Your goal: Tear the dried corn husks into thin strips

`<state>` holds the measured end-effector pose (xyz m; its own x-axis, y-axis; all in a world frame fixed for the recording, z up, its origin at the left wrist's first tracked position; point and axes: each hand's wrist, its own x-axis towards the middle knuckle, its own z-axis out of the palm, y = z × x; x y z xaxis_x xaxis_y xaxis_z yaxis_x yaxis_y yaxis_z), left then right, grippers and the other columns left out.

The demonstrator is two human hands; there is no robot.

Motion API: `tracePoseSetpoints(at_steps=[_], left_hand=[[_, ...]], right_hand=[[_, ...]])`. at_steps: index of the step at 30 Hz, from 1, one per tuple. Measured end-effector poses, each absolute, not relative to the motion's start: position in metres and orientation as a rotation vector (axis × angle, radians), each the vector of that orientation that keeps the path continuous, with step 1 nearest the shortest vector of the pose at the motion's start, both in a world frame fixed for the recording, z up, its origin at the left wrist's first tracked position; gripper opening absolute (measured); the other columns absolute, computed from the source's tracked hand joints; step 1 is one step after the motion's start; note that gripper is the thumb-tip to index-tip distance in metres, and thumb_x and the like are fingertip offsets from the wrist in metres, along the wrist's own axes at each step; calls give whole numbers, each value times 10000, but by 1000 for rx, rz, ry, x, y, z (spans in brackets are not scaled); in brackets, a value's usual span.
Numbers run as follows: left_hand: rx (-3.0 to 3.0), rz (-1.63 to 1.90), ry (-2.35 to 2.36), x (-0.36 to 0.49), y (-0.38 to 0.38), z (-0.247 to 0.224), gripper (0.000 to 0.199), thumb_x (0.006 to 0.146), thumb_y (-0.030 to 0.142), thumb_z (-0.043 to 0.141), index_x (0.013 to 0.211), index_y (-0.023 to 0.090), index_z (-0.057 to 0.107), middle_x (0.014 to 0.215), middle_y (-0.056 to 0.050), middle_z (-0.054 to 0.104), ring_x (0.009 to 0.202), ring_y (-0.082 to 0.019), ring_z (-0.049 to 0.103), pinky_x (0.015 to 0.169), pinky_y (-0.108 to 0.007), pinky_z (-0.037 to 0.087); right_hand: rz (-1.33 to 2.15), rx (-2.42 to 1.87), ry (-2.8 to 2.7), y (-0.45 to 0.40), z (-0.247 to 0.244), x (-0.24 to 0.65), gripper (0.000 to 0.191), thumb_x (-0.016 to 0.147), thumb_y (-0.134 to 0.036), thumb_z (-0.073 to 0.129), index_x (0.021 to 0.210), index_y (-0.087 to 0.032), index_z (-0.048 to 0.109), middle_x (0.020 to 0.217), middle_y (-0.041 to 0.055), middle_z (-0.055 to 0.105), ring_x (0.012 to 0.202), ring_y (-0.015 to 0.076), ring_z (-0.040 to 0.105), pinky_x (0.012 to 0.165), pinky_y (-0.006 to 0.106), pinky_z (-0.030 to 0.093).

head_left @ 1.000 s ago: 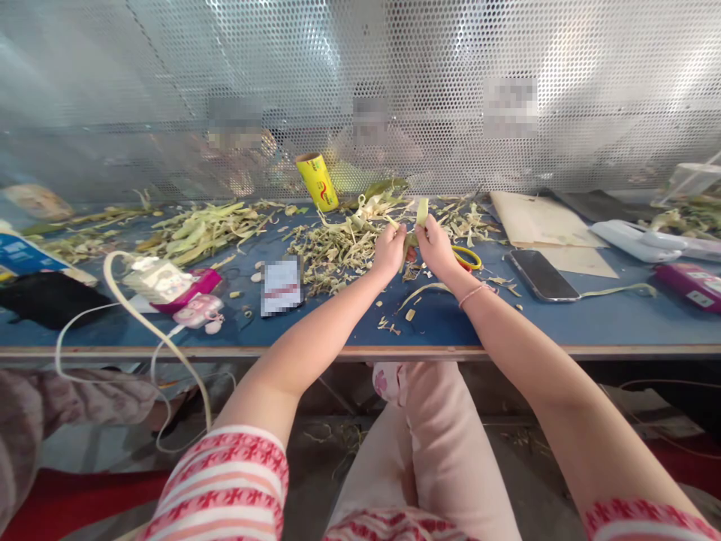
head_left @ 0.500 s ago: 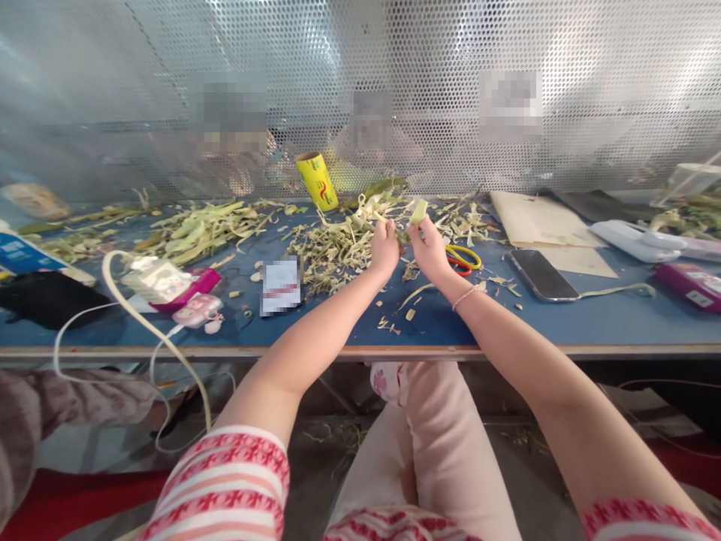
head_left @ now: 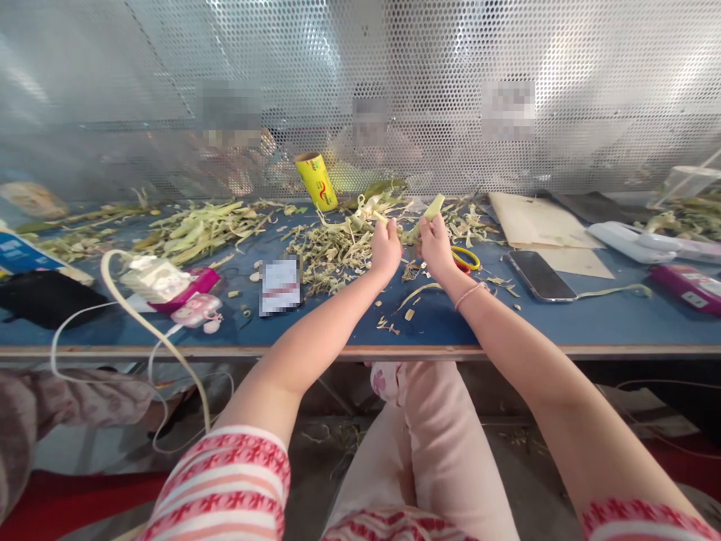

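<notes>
My left hand (head_left: pixel 387 252) is closed at the front of a heap of shredded dry plant pieces (head_left: pixel 332 248), pinching a thin pale strip of plant (head_left: pixel 379 217). To its right, my right hand (head_left: pixel 435 244) is closed on a pale green plant stalk (head_left: pixel 433 207), whose wide end sticks up above the fingers. The gap between my hands is small, and a bit of greenish stalk shows in it. Partly behind my right wrist lie scissors (head_left: pixel 469 259) with yellow and red handles. Small plant scraps (head_left: pixel 410 315) are scattered on the blue tabletop (head_left: pixel 360 323).
A yellow tube (head_left: pixel 316 182) leans behind the heap, before a perforated metal panel (head_left: pixel 422 68). Long plant strips (head_left: pixel 211 229) lie left. Nearer are a card (head_left: pixel 280 285), a power adapter (head_left: pixel 161 279) and cables. A phone (head_left: pixel 541 276) and cardboard (head_left: pixel 544 218) lie right.
My right hand has shifted a little to the right, away from my left hand, and more of the stalk shows above it. My left hand has barely moved.
</notes>
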<state>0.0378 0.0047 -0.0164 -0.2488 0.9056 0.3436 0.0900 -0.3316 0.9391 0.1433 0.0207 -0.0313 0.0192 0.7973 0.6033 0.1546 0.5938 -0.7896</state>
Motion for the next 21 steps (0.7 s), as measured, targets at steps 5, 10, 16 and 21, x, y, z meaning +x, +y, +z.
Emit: tracePoseSetpoints(at_steps=[5, 10, 16, 21], left_hand=[[1187, 1641, 1226, 35, 11, -18, 367, 935, 564, 379, 860, 212, 453, 544, 57, 416, 412, -89, 434, 463, -240, 328], [1264, 1479, 1054, 38, 6, -17, 460, 871, 649, 444, 784, 198, 466, 513, 41, 490, 406, -82, 471, 460, -225, 372], [1268, 1434, 983, 38, 5, -16, 409, 844, 563, 577, 741, 176, 491, 530, 29, 553, 454, -93, 545, 531, -236, 473], [1217, 1429, 904, 38, 7, -13, 285, 879, 428, 594, 786, 171, 512, 558, 41, 556, 539, -115, 610, 616, -267, 520]], right_hand=[[884, -822, -1288, 7, -23, 136, 385, 857, -623, 507, 898, -277, 343, 636, -83, 301, 412, 48, 237, 372, 212, 222], [936, -853, -1328, 7, -21, 143, 424, 826, -649, 535, 833, -264, 357, 557, -94, 277, 399, 66, 273, 378, 223, 222], [666, -895, -1474, 6, -23, 148, 346, 845, -573, 523, 827, -234, 456, 621, -49, 446, 522, 97, 429, 484, 237, 381], [514, -896, -1529, 9, -23, 152, 222, 867, -441, 502, 811, -227, 483, 699, -18, 517, 622, 124, 494, 606, 278, 457]])
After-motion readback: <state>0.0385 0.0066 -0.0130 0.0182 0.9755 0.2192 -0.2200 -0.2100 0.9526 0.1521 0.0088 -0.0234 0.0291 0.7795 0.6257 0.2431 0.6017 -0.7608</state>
